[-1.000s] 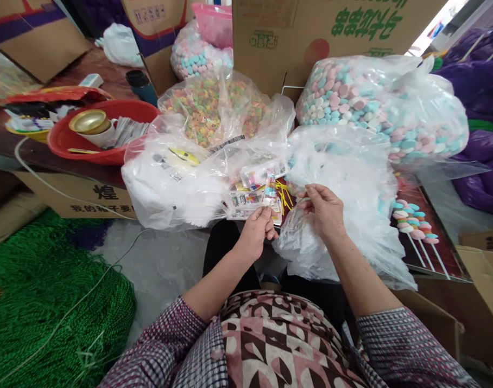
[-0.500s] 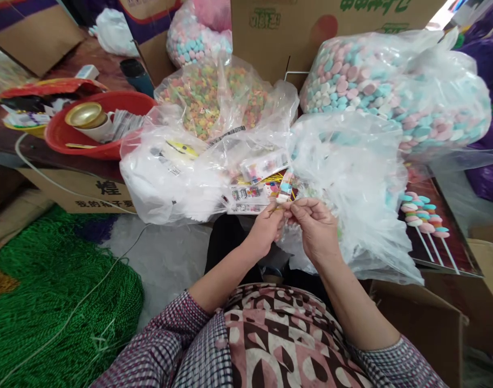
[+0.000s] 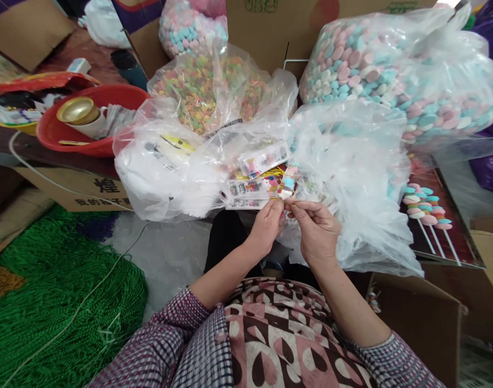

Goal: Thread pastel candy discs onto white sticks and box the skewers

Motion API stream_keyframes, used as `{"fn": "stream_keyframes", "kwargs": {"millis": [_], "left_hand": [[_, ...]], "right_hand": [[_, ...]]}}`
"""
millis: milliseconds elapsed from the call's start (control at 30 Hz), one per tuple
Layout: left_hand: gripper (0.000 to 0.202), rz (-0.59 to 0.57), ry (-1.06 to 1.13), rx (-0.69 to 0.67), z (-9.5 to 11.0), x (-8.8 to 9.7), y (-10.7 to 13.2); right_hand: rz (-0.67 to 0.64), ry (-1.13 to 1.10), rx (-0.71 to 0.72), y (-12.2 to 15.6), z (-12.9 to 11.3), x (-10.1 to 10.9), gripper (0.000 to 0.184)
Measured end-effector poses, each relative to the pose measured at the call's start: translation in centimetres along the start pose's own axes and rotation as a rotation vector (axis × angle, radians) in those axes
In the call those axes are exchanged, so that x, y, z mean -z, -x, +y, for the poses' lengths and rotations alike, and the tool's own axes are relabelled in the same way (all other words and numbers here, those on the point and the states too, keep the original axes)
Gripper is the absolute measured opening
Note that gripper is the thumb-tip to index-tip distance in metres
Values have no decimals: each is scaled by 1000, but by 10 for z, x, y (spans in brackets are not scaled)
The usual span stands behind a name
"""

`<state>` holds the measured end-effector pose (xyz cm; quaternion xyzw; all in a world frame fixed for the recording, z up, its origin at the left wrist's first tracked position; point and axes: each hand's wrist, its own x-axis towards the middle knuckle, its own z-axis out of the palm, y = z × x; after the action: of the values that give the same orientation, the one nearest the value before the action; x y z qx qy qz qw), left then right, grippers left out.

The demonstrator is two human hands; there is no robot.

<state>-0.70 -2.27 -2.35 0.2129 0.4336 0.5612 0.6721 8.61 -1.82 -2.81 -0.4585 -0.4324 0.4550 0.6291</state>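
A bagged marshmallow skewer point(image 3: 288, 180), with blue, white and pink pieces in clear wrap, points away from me. My left hand point(image 3: 266, 227) is closed on its lower end, thumb and fingers pinched together. Right beside it, my right hand point(image 3: 318, 233) is closed in a pinch at the gathered end of the wrap, its fingertips nearly touching the left ones. What lies between the right fingertips is too small to make out. Just beyond the hands are yellow twist ties point(image 3: 276, 172) and flat printed packets point(image 3: 248, 188). Loose clear plastic bags point(image 3: 351, 178) lie by the right hand.
Unwrapped marshmallow skewers point(image 3: 428, 207) lie on the table's right end. Behind stand a big bag of marshmallows point(image 3: 351, 64) and a bag of small colourful candies point(image 3: 198, 86). A red basin point(image 3: 52, 129) sits left. Green cord point(image 3: 68, 302) is heaped at lower left.
The view has shifted slightly. The bagged skewer now shows more fully above my fingers. Both hands stay pinched together at its lower end.
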Motion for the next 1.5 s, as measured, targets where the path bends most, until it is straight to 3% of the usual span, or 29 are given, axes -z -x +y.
{"fn": "stream_keyframes", "kwargs": {"millis": [233,400,633,833,1100,1233,1333,1400,1500], "left_hand": [[42,-63,-49,-41,-4,5,-3],[42,-82,-70,-12,-6,6,-3],[43,-138,-170,-51,-7,3,1],[35,-137,-80,65,-2,-1,3],[30,-385,8,361,14,3,8],[30,-544,71,524,21,2,12],[35,-574,105,593,22,0,15],[36,-559,131,610,21,-2,16],[35,-520,172,573,17,-5,17]], "right_hand": [[-84,405,48,-6,-1,22,17],[-126,502,-3,-7,-6,29,21],[-74,615,-16,-4,-16,23,21],[-132,450,-102,-6,-11,28,22],[-206,110,-284,-7,-13,37,29],[-376,-47,-326,-10,-21,45,30],[-523,-67,-333,-11,-20,51,33],[-497,-58,-306,-11,-13,53,31],[-303,-2,-200,-10,0,51,27]]}}
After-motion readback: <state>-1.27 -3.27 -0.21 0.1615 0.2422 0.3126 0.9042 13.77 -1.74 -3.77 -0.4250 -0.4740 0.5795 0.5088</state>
